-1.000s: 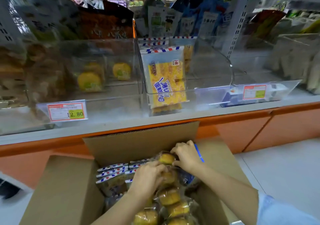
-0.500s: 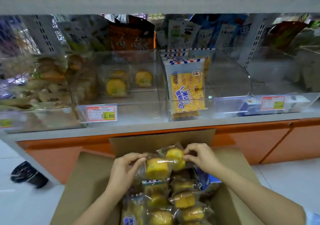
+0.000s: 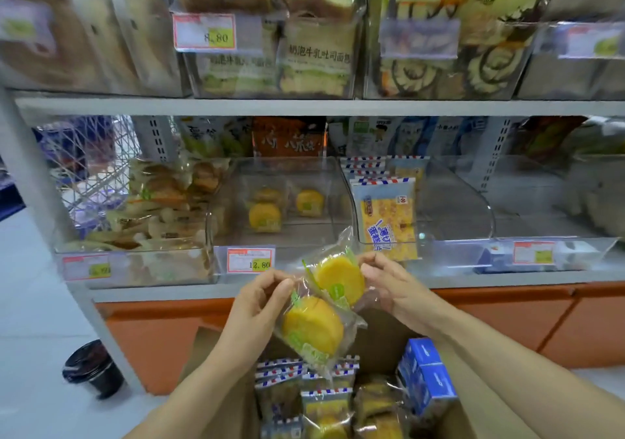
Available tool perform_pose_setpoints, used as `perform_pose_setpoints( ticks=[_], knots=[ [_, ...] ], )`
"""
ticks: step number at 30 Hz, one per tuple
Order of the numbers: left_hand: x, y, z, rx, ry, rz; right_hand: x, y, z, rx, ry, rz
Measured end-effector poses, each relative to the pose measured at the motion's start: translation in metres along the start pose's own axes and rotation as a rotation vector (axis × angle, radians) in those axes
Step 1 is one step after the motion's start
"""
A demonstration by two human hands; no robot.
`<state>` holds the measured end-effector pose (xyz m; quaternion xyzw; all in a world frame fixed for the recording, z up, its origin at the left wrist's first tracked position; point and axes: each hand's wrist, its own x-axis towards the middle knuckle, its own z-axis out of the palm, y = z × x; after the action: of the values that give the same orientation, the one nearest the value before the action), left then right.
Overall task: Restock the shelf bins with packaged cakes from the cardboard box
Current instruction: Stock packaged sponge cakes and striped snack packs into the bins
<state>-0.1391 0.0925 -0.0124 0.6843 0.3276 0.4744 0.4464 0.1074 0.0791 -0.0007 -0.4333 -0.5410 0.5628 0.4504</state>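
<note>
1. Upper cake (image 3: 340, 279) and lower cake (image 3: 313, 325) were just over the cardboard box (image 3: 211, 350) 0.5 s ago. Both are now up at shelf-edge height.
2. Lower cake is at 7 o'clock of the upper one, wrappers overlapping. Left hand (image 3: 260, 298), at 9 o'clock, pinches the lower wrapper. Right hand (image 3: 392, 290), at 3 o'clock, pinches the upper wrapper.
3. Clear bin (image 3: 287, 235) at 11 o'clock, price tag (image 3: 250, 260) on its front wall. Box at 6 o'clock holds striped packs (image 3: 304, 381) and blue cartons (image 3: 427, 377). Black cup (image 3: 93, 367) on the floor at 8 o'clock.
</note>
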Motion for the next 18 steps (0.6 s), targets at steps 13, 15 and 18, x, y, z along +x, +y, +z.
perform_pose_setpoints(
  ticks=[13, 15, 18],
  knots=[
    [0.038, 0.027, -0.113, 0.15, 0.345, 0.157, 0.165, -0.089, 0.043, -0.852, 0.178, -0.219],
    [0.04, 0.021, -0.123, 0.17, 0.375, 0.147, 0.196, -0.066, 0.046, -1.018, 0.142, -0.127],
    [0.045, 0.014, -0.132, 0.173, 0.404, 0.136, 0.232, -0.035, 0.05, -1.041, 0.151, -0.11]
  ],
)
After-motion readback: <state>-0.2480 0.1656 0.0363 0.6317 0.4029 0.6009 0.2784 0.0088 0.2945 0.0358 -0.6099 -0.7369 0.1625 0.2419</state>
